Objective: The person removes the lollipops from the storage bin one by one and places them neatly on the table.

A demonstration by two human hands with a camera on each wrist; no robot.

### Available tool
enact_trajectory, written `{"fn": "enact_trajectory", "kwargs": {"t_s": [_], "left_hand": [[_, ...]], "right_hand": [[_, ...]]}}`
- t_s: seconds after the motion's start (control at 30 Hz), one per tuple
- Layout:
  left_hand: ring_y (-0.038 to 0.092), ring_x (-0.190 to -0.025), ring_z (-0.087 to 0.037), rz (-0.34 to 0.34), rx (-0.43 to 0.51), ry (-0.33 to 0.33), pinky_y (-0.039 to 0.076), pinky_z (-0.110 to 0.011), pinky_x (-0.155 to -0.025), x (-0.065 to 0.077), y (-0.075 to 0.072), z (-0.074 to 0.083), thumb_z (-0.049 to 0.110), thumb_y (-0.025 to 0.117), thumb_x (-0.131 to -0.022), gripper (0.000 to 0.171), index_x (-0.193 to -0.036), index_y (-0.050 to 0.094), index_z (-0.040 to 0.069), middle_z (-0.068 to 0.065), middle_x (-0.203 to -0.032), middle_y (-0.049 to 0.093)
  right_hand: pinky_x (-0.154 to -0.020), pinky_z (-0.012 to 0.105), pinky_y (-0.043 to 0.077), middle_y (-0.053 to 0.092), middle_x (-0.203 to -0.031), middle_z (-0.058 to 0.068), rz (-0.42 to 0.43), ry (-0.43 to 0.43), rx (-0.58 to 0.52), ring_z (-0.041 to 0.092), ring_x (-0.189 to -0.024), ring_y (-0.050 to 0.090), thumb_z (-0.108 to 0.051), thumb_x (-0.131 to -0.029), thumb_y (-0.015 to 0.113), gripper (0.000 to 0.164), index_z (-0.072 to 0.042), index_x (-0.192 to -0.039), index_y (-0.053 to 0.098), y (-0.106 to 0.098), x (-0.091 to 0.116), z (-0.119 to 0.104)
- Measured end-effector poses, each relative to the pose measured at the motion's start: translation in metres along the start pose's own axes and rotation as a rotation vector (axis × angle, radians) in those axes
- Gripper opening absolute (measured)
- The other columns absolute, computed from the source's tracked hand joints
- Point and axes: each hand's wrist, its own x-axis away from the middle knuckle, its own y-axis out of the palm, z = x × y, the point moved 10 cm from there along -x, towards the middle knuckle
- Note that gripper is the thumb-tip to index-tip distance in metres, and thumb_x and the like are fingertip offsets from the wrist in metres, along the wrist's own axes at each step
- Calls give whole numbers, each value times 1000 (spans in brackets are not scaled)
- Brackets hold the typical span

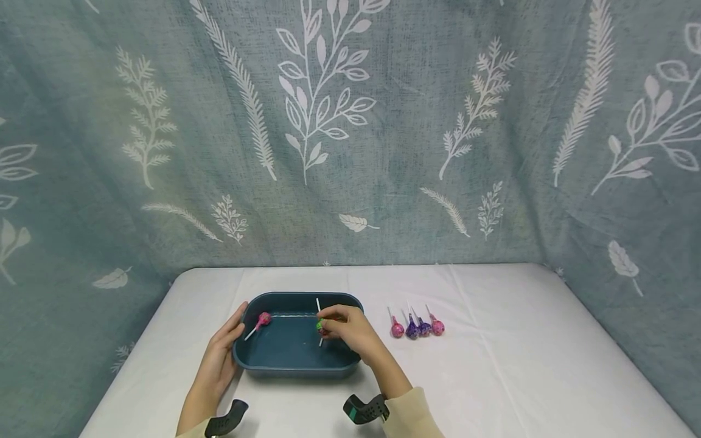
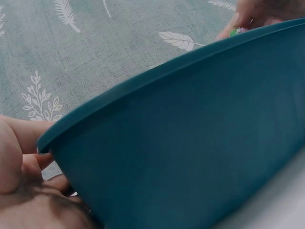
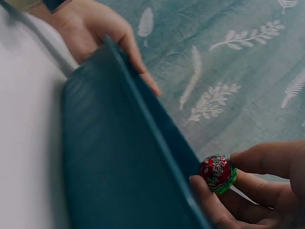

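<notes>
A dark teal tray [image 1: 296, 372] stands on the white table. My left hand [image 1: 218, 353] rests against its left end, fingers straight along the outside of the rim. In the left wrist view, that hand's fingers [image 2: 33, 136] lie at the rim's corner. Over the tray's right half, my right hand [image 1: 347, 328] pinches a lollipop [image 3: 218, 172] in a red and green wrapper between thumb and fingertips. White stick ends show above and below these fingers in the head view. A pink lollipop [image 1: 265, 318] lies inside the tray at the left.
Right of the tray, a row of lollipops lies on the table [image 1: 526, 365]: a pink one [image 1: 397, 330] at the left, purple ones [image 1: 412, 331] in the middle and another pink one [image 1: 437, 327] at the right. A leaf-patterned cloth [image 1: 383, 182] hangs behind the table.
</notes>
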Motion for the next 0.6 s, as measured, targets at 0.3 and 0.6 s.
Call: {"fn": "enact_trajectory", "kwargs": {"t_s": [0.3, 0.6], "left_hand": [[7, -146, -10, -13, 16, -6, 16, -32, -114, 0, 1, 0, 13, 42, -104, 52, -154, 27, 15, 4, -161, 14], [6, -146, -11, -16, 1, -2, 18, -32, -113, 0, 0, 0, 14, 42, -104, 53, -154, 26, 15, 4, -161, 14]], "right_hand": [[-88, 43, 52, 66, -107, 18, -3, -2, -84, 34, -97, 66, -7, -96, 57, 27, 7, -118, 63, -15, 13, -7], [-88, 37, 53, 60, -121, 24, 4, -10, -94, 38, -102, 64, -10, -96, 58, 30, 6, -121, 62, -33, 16, -8]]}}
